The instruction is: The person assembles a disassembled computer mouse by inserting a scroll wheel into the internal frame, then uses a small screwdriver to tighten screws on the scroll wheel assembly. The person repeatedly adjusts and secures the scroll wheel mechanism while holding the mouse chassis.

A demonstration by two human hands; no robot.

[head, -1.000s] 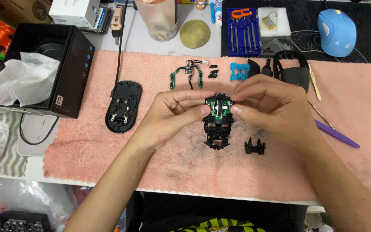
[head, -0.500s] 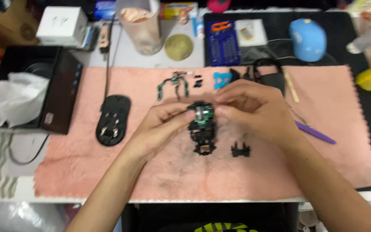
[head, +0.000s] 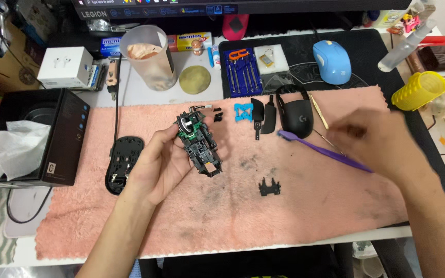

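Two hands work over a pink towel (head: 310,216) spread on the surface, in the single head view. The left hand (head: 155,167) is closed around the opened mouse body (head: 198,141), holding it just above the towel, near the middle of its far edge, with the green circuit board and scroll wheel facing up. Half a second ago both hands were pinched together on that body; now the right hand (head: 382,144) has let go and swung out toward the towel's right edge. It is blurred by motion, but its fingers look closed on the handle of a purple brush (head: 320,152), whose head points back toward the black top shell (head: 295,110) lying at the far edge. So the fiddling with the board has given way to picking up a brush. A small black clip piece (head: 269,187) lies alone toward the near edge, and the black base plate (head: 122,162) rests at the left edge.
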